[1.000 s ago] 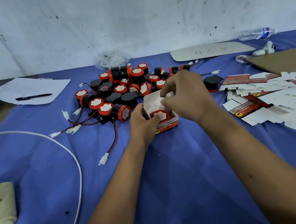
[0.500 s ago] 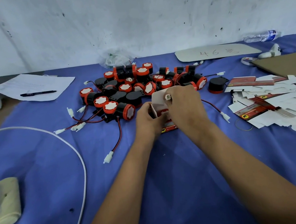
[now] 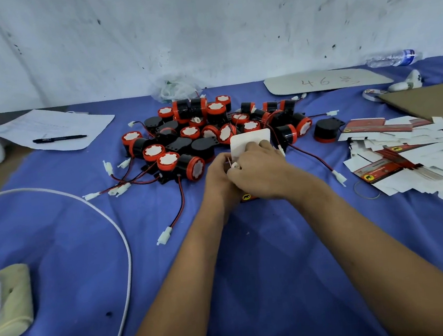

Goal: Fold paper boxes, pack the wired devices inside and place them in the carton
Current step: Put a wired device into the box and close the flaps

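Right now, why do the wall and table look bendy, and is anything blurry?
Head view: the wide lens bows the blue table's far edge and stretches the arms at the bottom. Light is soft and bluish, with faint shadows and no glare. The hands and the box they hold look slightly smeared. The devices and the pen look sharper, but print on the flat boxes is too small to read.

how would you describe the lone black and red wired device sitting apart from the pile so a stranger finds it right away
Start at the heap of black and red round devices in the middle of the blue cloth-covered table. Look right, toward the spread of flat white and red paper box blanks. Between them sits the lone black device: red rim down, black mounting plate up, no white face showing.
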`<state>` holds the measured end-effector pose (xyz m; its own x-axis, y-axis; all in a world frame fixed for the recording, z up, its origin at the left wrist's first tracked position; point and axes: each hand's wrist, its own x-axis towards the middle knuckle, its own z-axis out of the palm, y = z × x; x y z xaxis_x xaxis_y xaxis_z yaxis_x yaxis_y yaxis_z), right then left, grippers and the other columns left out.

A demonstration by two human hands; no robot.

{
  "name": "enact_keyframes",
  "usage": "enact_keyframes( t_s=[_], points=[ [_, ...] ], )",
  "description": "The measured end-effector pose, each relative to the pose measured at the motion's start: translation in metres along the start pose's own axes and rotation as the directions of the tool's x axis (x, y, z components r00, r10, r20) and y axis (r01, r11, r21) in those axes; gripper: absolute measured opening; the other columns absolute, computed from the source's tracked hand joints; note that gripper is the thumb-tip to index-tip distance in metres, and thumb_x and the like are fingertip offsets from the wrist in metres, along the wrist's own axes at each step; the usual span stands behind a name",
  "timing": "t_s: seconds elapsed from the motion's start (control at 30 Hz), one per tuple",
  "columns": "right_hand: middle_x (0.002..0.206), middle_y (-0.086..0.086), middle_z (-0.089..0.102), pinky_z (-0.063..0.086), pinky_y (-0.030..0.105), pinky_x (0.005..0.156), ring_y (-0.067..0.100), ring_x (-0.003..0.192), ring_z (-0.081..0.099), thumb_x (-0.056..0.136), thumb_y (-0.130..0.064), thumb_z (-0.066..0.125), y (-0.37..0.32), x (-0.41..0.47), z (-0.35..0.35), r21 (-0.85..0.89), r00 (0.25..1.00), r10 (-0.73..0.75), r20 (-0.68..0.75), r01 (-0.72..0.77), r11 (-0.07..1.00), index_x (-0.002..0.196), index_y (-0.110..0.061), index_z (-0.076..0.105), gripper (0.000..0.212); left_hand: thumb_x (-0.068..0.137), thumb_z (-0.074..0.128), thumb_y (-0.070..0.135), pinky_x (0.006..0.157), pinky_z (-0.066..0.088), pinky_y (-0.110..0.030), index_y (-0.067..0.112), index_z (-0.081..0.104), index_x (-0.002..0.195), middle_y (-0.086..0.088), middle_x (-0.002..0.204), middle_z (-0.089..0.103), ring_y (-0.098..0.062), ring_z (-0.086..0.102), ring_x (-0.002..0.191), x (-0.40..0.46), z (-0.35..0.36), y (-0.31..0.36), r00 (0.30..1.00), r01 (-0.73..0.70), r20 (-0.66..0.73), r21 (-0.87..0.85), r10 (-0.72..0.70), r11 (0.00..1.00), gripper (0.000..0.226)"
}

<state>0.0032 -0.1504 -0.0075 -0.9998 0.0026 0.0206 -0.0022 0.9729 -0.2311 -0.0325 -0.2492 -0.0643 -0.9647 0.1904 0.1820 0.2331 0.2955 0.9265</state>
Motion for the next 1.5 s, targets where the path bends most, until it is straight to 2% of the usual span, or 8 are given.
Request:
enact_keyframes(
  t_s=[0.07,0.23,0.37,0.5,0.63,0.9,1.17,1.5],
  points=[
    [0.132,0.012,0.049,0.028,0.051,0.114,0.032,0.126,0.037,0.100,-0.052,0.036,0.004,0.002,-0.001,0.041,0.999,-0.017,0.033,0.016,0.999,0.106,-0.012,0.065,0.050,0.100,0.052,-0.001,0.078,0.057,-0.039,-0.005,0.056,0.112,-0.012,0.093,0.064,-0.022,0.063,0.084,0.000,0.001,0.001,1.000,0.008,0.018,0.012,-0.008,1.000,0.013],
    [0.116,0.017,0.062,0.040,0.042,0.100,0.028,0.107,0.052,0.109,-0.027,0.038,0.013,0.003,0.010,0.108,0.979,-0.105,-0.177,0.125,0.986,0.111,-0.006,0.072,0.041,0.086,0.071,-0.004,0.056,0.051,-0.012,0.018,0.060,0.096,0.007,0.085,0.068,-0.002,0.066,0.072,-0.005,0.003,-0.002,0.999,0.034,-0.004,-0.078,-0.035,0.996,0.027],
    [0.097,0.001,0.054,0.038,0.010,0.069,0.009,0.083,0.049,0.104,-0.030,0.054,0.025,0.002,0.021,0.286,0.925,-0.040,-0.377,0.158,0.945,0.096,-0.012,0.080,0.032,0.084,0.073,0.000,0.072,0.061,-0.043,0.008,0.063,0.096,-0.008,0.089,0.071,-0.029,0.069,0.084,-0.010,0.004,0.000,0.999,-0.006,-0.049,-0.064,0.003,0.998,0.018],
    [0.079,-0.006,0.066,0.050,0.026,0.068,0.006,0.069,0.054,0.099,-0.032,0.062,0.029,0.005,0.023,0.192,0.888,-0.078,-0.454,0.183,0.964,0.084,-0.017,0.075,0.025,0.080,0.080,0.014,0.077,0.058,-0.042,0.017,0.068,0.095,0.002,0.092,0.069,-0.016,0.065,0.087,-0.009,0.003,-0.001,0.991,-0.072,-0.104,0.084,0.081,0.994,0.019],
    [0.063,-0.015,0.057,0.040,0.007,0.057,0.000,0.060,0.056,0.087,-0.025,0.078,0.032,0.005,0.020,0.357,0.866,0.012,-0.500,0.194,0.914,0.070,-0.020,0.063,0.024,0.088,0.076,0.014,0.076,0.061,-0.042,0.016,0.069,0.102,0.005,0.093,0.071,-0.020,0.069,0.086,-0.013,0.001,0.000,0.995,-0.085,-0.055,-0.004,0.085,0.996,0.016],
    [0.087,-0.009,0.075,0.049,0.004,0.068,-0.006,0.077,0.066,0.083,-0.004,0.075,0.041,-0.003,0.005,0.395,0.897,-0.171,-0.407,0.342,0.853,0.091,-0.016,0.081,0.016,0.089,0.065,-0.005,0.065,0.053,-0.016,0.016,0.071,0.109,0.010,0.095,0.076,-0.005,0.072,0.081,-0.013,-0.012,-0.002,0.989,0.011,0.148,-0.237,0.025,0.972,0.030],
    [0.078,-0.002,0.067,0.050,0.030,0.065,0.011,0.071,0.057,0.078,0.002,0.073,0.038,-0.003,0.008,0.182,0.832,-0.342,-0.437,0.454,0.872,0.076,-0.013,0.075,0.016,0.091,0.061,-0.009,0.068,0.055,-0.017,0.013,0.070,0.111,0.009,0.094,0.075,-0.005,0.071,0.079,-0.014,-0.013,-0.003,0.977,0.015,0.209,-0.252,0.039,0.968,0.032],
    [0.086,-0.002,0.077,0.056,0.037,0.071,0.015,0.079,0.069,0.089,0.000,0.068,0.047,-0.010,0.000,0.176,0.818,-0.432,-0.380,0.522,0.834,0.086,-0.015,0.080,0.019,0.090,0.052,-0.017,0.100,0.042,-0.075,-0.002,0.065,0.122,-0.036,0.122,0.061,-0.062,0.052,0.114,-0.012,-0.017,-0.005,0.970,0.101,0.242,-0.338,-0.017,0.936,0.038]
  ],
)
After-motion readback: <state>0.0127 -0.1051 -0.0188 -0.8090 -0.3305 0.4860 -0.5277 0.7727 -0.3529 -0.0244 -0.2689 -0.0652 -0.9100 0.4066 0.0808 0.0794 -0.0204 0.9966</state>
